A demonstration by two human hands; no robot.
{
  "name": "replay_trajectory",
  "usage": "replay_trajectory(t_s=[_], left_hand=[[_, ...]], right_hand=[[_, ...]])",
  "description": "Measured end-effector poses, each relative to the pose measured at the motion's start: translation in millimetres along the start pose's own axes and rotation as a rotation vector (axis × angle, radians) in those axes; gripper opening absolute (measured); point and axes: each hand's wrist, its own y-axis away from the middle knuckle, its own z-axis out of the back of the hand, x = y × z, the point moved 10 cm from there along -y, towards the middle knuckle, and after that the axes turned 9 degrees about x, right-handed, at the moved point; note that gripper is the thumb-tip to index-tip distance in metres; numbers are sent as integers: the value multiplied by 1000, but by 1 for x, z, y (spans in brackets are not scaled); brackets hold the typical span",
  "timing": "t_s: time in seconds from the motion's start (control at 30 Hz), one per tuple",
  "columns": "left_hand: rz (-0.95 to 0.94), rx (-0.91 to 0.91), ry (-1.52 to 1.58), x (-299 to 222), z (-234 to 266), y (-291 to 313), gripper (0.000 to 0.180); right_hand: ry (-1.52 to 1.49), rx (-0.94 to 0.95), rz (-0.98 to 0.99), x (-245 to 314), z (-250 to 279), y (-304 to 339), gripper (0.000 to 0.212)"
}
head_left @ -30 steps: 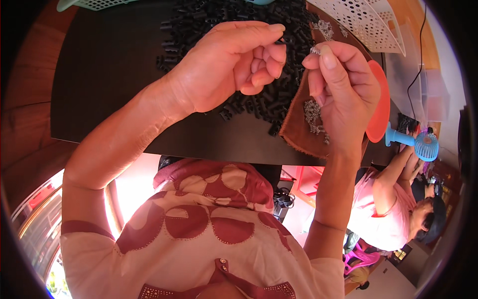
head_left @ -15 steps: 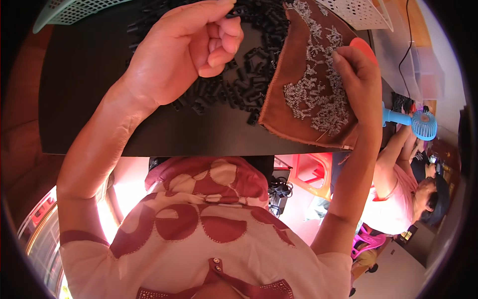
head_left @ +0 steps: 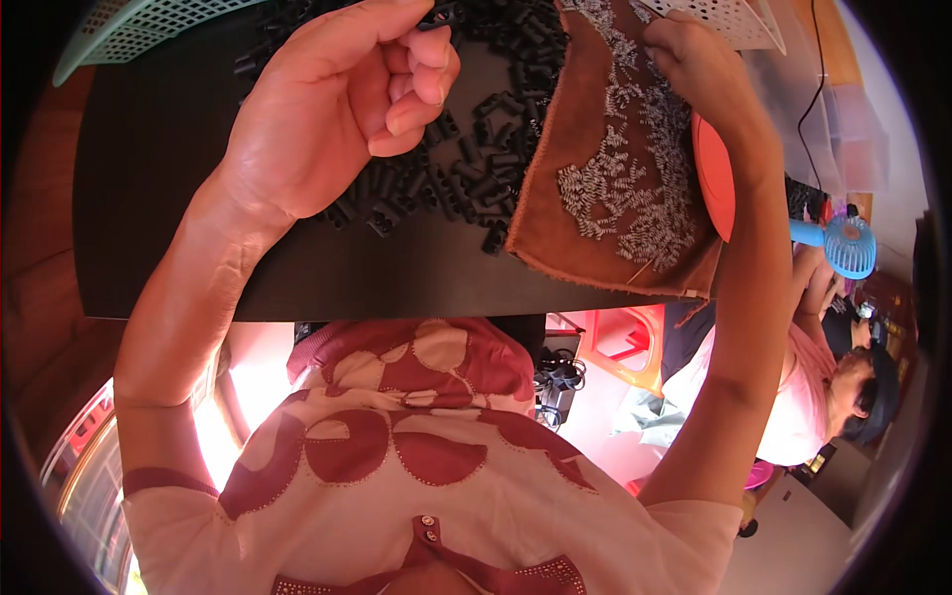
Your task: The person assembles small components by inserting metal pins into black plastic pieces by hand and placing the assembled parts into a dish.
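Observation:
My left hand (head_left: 327, 104) is raised over the table, its thumb and index finger pinching a small black plastic part (head_left: 437, 17) at the top of the view. The other fingers curl loosely toward the palm. Under and beyond it lies a heap of similar black tubular parts (head_left: 486, 183). To the right, many small metal springs (head_left: 635, 198) are spread on a brown cloth (head_left: 543, 238). My right hand (head_left: 699, 69) is closed at the far right edge of the springs, by a white basket. Its fingertips are partly hidden, and whatever they pinch does not show.
A green perforated basket (head_left: 149, 35) stands at the far left and a white perforated basket (head_left: 729, 22) at the far right. A red round object (head_left: 711, 178) lies beneath my right forearm. Beyond it are a small blue fan (head_left: 849, 247) and another seated person (head_left: 803, 387).
My right hand has moved away from me, from the middle of the springs to their far end near the white basket. My left hand has shifted slightly left, still holding the black part.

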Motion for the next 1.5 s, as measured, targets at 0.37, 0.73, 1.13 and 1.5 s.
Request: replay_trajectory(t_s=[0.37, 0.73, 1.13, 1.5], left_hand=[[85, -20, 151, 16, 3, 7, 33], [80, 32, 218, 17, -14, 2, 35], [73, -3, 137, 10, -12, 4, 36], [-54, -76, 96, -10, 11, 2, 33]], right_hand=[[-608, -136, -101, 24, 14, 13, 12], [-1494, -402, 136, 114, 11, 15, 20], [-1120, -487, 244, 132, 28, 26, 21], [-975, -172, 57, 100, 25, 6, 11]])
